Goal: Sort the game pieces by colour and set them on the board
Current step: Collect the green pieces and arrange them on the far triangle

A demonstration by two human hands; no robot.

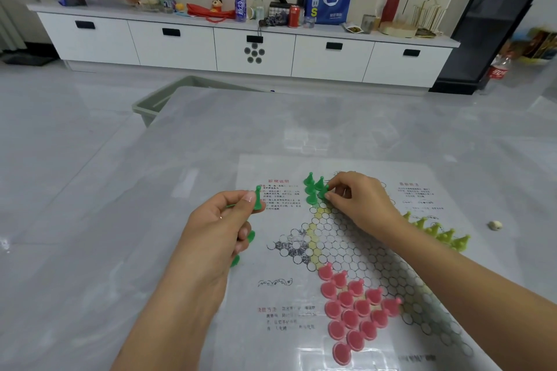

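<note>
Your right hand [358, 202] pinches a green plastic pawn [324, 191] at the paper board's [376, 253] twelve o'clock tip; a nudge could topple its neighbours [312, 187]. Your left hand [223, 226] grips another green pawn [257, 197], probably spares too.

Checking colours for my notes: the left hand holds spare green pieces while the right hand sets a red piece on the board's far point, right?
Not quite. The head view shows the right hand setting a green piece, not red; the left hand does hold spare green pieces.

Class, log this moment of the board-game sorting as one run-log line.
left hand: holds green pieces | right hand: pinches green piece onto board | red pieces: placed | stage: green corner filling
</note>
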